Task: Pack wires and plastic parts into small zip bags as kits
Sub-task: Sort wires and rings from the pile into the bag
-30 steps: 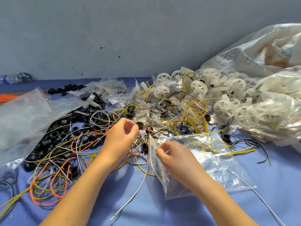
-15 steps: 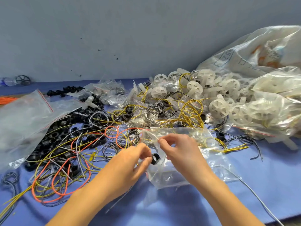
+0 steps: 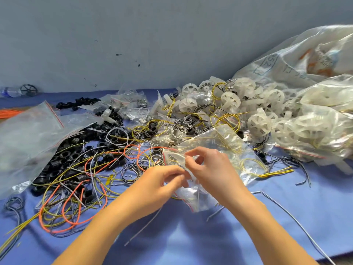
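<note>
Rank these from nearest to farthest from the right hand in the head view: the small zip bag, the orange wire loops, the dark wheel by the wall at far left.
1. Small zip bag: held in the right hand, at centre.
2. Orange wire loops: just left of the bag, on the blue cloth.
3. Dark wheel: far left, against the wall.

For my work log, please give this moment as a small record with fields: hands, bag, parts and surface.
left hand: pinching the small bag's mouth
right hand: pinching the same bag
small bag: clear, yellow wire inside
black rings: loose pile, left
white wheels: heap, right, some bagged
loose wires: orange, yellow, grey, tangled
surface: blue cloth
</note>
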`<state>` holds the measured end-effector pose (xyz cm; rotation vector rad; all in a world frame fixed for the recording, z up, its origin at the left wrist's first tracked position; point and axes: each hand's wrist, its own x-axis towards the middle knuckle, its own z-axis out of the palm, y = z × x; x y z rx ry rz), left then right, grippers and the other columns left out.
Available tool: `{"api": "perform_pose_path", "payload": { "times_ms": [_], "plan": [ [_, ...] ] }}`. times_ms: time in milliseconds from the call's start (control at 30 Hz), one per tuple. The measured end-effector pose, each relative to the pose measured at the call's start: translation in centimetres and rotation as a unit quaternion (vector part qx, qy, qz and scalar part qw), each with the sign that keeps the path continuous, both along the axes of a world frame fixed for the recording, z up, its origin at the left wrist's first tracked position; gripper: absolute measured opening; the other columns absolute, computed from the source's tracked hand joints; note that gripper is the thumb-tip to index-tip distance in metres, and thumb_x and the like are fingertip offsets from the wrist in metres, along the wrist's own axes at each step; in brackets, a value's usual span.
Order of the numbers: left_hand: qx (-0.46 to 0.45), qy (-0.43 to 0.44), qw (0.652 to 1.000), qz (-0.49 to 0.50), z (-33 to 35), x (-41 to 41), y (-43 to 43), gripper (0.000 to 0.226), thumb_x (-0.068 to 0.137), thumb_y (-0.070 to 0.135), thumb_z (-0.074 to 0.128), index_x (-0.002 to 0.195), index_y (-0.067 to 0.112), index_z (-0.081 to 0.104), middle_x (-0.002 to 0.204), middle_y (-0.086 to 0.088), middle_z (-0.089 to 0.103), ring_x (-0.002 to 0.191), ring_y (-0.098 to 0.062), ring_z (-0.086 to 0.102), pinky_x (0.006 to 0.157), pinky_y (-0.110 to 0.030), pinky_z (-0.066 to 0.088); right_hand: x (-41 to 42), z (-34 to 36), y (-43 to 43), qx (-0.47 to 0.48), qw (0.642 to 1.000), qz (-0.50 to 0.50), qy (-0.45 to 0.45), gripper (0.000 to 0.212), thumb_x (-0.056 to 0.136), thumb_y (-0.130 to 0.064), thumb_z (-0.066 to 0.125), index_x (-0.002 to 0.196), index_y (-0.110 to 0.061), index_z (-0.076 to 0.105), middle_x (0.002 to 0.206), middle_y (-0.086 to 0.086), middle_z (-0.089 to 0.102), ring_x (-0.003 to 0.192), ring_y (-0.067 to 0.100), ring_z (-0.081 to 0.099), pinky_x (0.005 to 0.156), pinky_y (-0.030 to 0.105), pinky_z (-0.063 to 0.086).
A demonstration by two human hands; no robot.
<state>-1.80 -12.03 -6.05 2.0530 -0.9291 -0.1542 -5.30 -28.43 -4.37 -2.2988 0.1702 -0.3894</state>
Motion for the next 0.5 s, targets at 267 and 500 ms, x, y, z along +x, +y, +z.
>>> {"api": "perform_pose_path", "payload": {
  "times_ms": [267, 500],
  "plan": [
    [-0.161, 0.017, 0.963, 0.216, 0.4, 3.7, 0.8, 0.019, 0.098, 0.01, 0.054, 0.096, 0.019, 0.071, 0.076, 0.006, 0.073, 0.073, -0.005, 0.069, 0.07, -0.015, 0.051, 1.2, -0.8, 2.2, 0.115, 0.991, 0.05, 0.053, 0.027, 0.087, -0.021, 0.054, 0.114, -0.027, 0.055, 0.063, 0.003, 0.066, 0.041, 0.016, 0.063, 0.038, 0.026, 0.048],
    [0.011, -0.057, 0.951, 0.304, -0.2, 7.8, 0.2, 0.019, 0.098, 0.021, 0.051, 0.105, 0.021, 0.069, 0.088, 0.004, 0.072, 0.084, -0.014, 0.065, 0.079, -0.033, 0.05, 3.2, -2.4, 2.9, -0.064, 0.992, 0.074, 0.078, 0.043, 0.086, -0.035, 0.051, 0.128, -0.034, 0.048, 0.095, 0.001, 0.068, 0.094, 0.024, 0.061, 0.075, 0.035, 0.048]
  ]
}}
